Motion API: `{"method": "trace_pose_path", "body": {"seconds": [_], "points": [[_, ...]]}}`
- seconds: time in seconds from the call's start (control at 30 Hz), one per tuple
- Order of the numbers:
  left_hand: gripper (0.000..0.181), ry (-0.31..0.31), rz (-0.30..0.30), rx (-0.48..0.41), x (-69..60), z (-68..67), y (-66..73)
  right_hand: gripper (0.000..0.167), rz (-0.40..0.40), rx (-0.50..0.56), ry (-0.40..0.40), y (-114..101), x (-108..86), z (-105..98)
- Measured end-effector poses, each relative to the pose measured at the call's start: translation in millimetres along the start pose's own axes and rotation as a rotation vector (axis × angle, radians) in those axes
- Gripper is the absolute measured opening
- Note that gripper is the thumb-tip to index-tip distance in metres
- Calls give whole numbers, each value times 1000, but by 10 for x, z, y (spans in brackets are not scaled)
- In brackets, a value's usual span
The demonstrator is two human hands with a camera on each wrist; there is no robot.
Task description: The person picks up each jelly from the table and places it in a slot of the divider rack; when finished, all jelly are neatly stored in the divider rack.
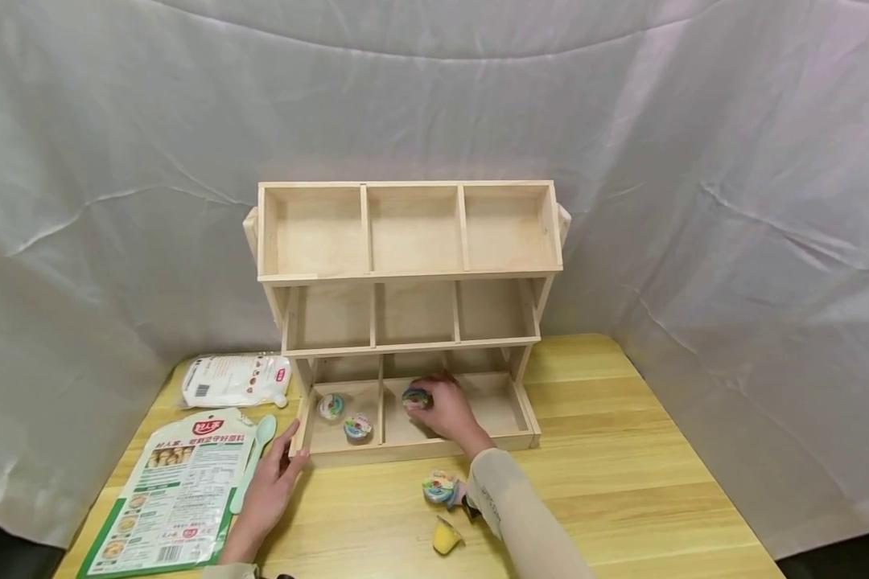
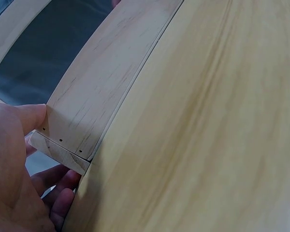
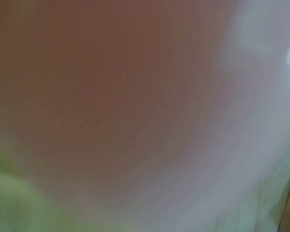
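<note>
In the head view a wooden three-tier shelf [image 1: 416,349] stands on the table. My right hand [image 1: 450,412] pinches a small colourful cup [image 1: 416,398] over the bottom tier's middle compartment. Two similar cups, one [image 1: 330,406] behind the other [image 1: 358,428], lie in the bottom left compartment. My left hand [image 1: 269,489] grips the shelf's front left corner; in the left wrist view, the hand [image 2: 19,169] has its thumb on the front board [image 2: 106,77] and fingers around the side. The right wrist view is mostly a blur.
Near the right forearm lie another colourful cup [image 1: 440,487] and a yellow cup [image 1: 445,536]. At the left are a white pouch [image 1: 235,380], a green and white packet [image 1: 174,490] and a pale green spoon [image 1: 253,462]. Grey cloth [image 1: 420,104] hangs behind.
</note>
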State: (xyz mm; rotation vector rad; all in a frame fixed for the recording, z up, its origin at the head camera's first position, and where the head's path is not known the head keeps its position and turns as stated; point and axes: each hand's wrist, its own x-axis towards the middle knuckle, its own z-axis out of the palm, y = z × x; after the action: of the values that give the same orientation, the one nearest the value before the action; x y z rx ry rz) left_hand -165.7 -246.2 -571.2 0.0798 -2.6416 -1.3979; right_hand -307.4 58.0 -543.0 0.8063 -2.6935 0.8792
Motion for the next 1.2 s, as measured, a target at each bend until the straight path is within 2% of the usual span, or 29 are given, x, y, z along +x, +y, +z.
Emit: {"method": "trace_pose_path", "body": {"seconds": [0.23,0.5,0.87,1.03,1.2], "points": [[61,4,10,2,2,-1,-11,43,11,-16,-9,-13,-2,-3],[61,-4,1,-3,-5,-1,2,42,6,7,-16,-17,-23,-29],[62,-4,1,-7,-5,-24,-14,45,5,61,-23,-64,-91,-223],[62,-1,12,-14,0,-26,-21,45,10,83,-49,-134,-205,-353],[62,-11,6,-23,-3,-21,-10,44,0,83,-71,-220,-446,-542]]}}
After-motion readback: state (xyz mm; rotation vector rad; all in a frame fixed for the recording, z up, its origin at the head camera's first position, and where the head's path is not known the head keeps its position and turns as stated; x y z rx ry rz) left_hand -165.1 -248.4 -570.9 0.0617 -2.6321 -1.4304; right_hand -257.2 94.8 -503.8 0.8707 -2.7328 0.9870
